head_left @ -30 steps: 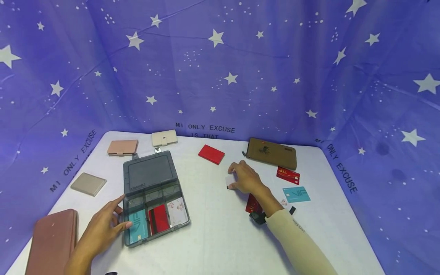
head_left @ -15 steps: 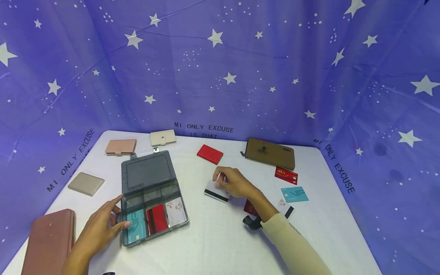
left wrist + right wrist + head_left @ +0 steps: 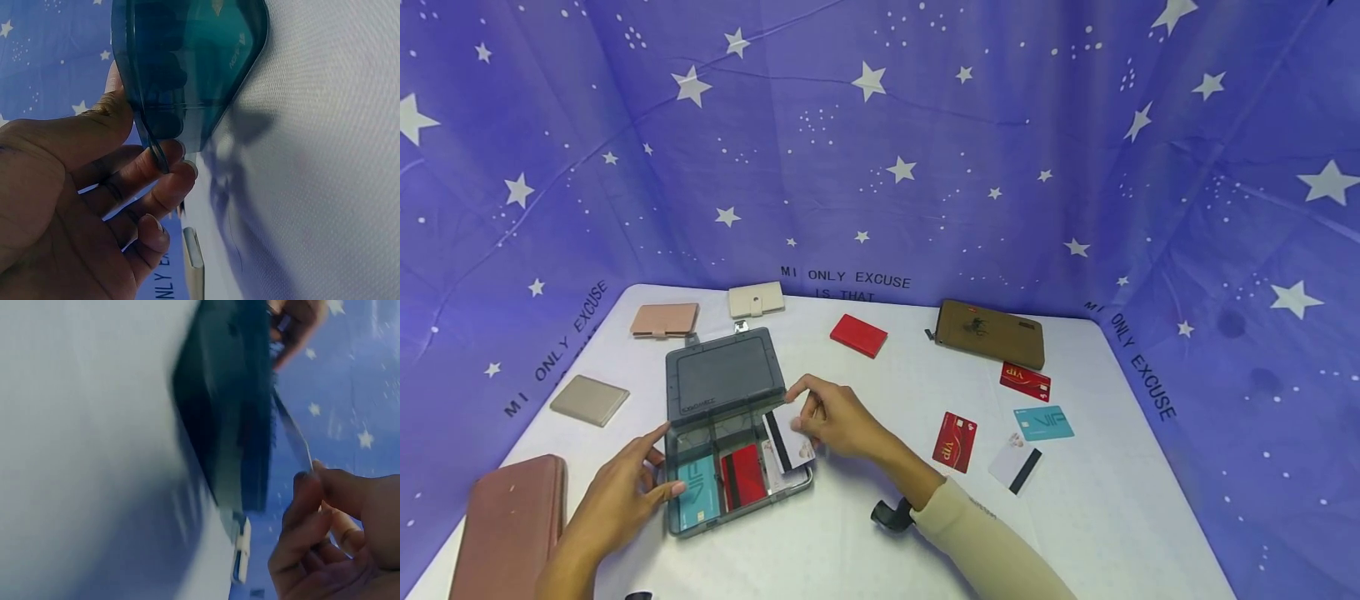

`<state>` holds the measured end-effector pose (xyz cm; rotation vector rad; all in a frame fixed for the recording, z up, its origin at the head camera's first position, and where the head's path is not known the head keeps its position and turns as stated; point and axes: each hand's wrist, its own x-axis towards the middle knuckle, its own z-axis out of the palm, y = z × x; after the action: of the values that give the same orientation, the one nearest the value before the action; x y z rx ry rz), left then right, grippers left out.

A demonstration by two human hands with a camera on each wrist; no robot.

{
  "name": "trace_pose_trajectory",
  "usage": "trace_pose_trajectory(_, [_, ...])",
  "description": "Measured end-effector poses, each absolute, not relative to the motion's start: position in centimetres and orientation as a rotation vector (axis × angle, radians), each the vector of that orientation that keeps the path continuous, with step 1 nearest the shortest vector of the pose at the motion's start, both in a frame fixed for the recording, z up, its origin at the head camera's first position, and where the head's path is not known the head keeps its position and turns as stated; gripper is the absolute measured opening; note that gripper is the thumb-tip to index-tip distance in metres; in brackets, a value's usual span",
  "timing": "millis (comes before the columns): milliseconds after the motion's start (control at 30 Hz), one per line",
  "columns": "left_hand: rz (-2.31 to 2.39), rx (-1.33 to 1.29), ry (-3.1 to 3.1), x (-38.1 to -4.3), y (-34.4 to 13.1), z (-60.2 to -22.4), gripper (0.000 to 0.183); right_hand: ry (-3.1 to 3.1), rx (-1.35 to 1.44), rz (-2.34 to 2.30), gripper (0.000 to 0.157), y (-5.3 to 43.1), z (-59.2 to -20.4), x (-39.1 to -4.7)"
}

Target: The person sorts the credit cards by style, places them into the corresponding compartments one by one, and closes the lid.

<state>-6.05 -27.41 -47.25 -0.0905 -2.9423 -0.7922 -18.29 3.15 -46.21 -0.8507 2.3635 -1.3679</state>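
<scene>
A grey see-through plastic box [image 3: 803, 487] with compartments lies with its lid [image 3: 726, 373] flipped back. In its front row sit a teal card [image 3: 698, 493], a red card with a black stripe [image 3: 744, 478] and a white card, partly covered. My left hand [image 3: 625, 492] grips the box's left side, thumb over the rim, fingers against the wall [image 3: 156, 119]. Over the right front compartment, my right hand [image 3: 838, 417] pinches a white card with a black stripe [image 3: 788, 442] between thumb and fingers. The right wrist view shows this card [image 3: 294, 428] tilted and edge-on.
On the right lie two red VIP cards [image 3: 955, 442], a teal card [image 3: 1045, 422] and a white striped card [image 3: 1016, 462]. A brown zip wallet [image 3: 991, 335], a red holder [image 3: 859, 335] and several other wallets, including a large reddish-brown one [image 3: 508, 529], surround the box.
My right hand has picked the white striped card off the table and carried it left to above the box. My left hand stays at the box's left side.
</scene>
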Motion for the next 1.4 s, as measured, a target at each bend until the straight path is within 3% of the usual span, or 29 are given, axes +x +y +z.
trace_pose_trajectory(367, [-0.791, -0.100, -2.939, -6.0, -27.6, -47.2, 0.085, 2.683, -0.956, -0.946, 0.028, 1.6, -46.8, -17.4])
trace_pose_trajectory(833, [-0.761, -0.127, -2.881, -5.9, -27.9, -47.5, 0.084, 2.571, -1.006, -1.065, 0.038, 2.6, -47.4, -17.4])
trace_pose_trajectory(1133, [-0.775, -0.120, -2.895, -6.0, -27.8, -47.5, 0.085, 2.558, -0.722, -1.225, 0.050, 10.5, -47.0, -17.8])
trace_pose_trajectory(1400, [-0.792, -0.103, -2.925, -6.0, -27.5, -47.3, 0.085, 2.889, -0.277, -0.845, 0.065, 19.6, -47.0, -16.6])
